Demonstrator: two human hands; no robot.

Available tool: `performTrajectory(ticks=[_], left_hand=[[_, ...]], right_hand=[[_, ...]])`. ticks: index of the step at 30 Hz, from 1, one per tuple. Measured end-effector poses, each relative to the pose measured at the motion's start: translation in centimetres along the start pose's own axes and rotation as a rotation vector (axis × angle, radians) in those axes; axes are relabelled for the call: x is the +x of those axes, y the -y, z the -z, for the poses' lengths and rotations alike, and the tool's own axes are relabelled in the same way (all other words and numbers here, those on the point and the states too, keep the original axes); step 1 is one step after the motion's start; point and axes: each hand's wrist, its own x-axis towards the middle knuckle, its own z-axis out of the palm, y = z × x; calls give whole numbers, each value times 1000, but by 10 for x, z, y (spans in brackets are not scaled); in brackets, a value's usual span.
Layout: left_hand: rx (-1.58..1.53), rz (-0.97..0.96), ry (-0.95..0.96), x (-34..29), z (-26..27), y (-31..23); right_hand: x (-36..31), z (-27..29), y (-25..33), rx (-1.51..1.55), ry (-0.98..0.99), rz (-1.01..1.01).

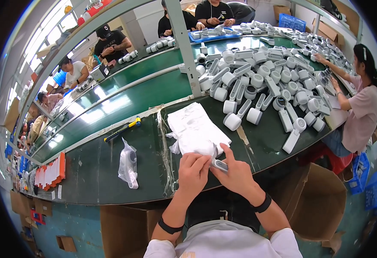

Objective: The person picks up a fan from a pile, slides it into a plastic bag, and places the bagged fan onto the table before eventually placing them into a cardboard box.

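Both hands met at the worktop's (111, 172) near edge: the left hand (193, 170) pinched a white bag (205, 149), while the right hand's (236, 172) fingers gripped a small white device (220, 165), long axis running left-right between them.

The bench (111, 172) is dark green; the bag stack (195, 127) and small fans (257, 86) are white; the cutter (122, 129) is yellow and black; the wristbands (262, 204) are black.

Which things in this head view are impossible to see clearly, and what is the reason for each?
- Item between left hand and right hand: mostly wrapped in a white bag and covered by fingers; only a grey end shows.
- Contents of the small bagged item: blurred by plastic.
- Cardboard box interior: hidden under the table edge.
- Far white parts: too small.
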Motion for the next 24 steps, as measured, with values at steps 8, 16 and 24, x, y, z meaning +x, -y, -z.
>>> performTrajectory(ticks=[8, 16, 24], left_hand=[[23, -81, 127, 3, 7, -5], [-2, -21, 49, 7, 5, -13], [-81, -26, 210, -7, 1, 6]], right_hand=[[7, 11, 4, -152, 42, 138], [4, 13, 8, -184, 19, 98], [5, 8, 2, 61, -141, -27]])
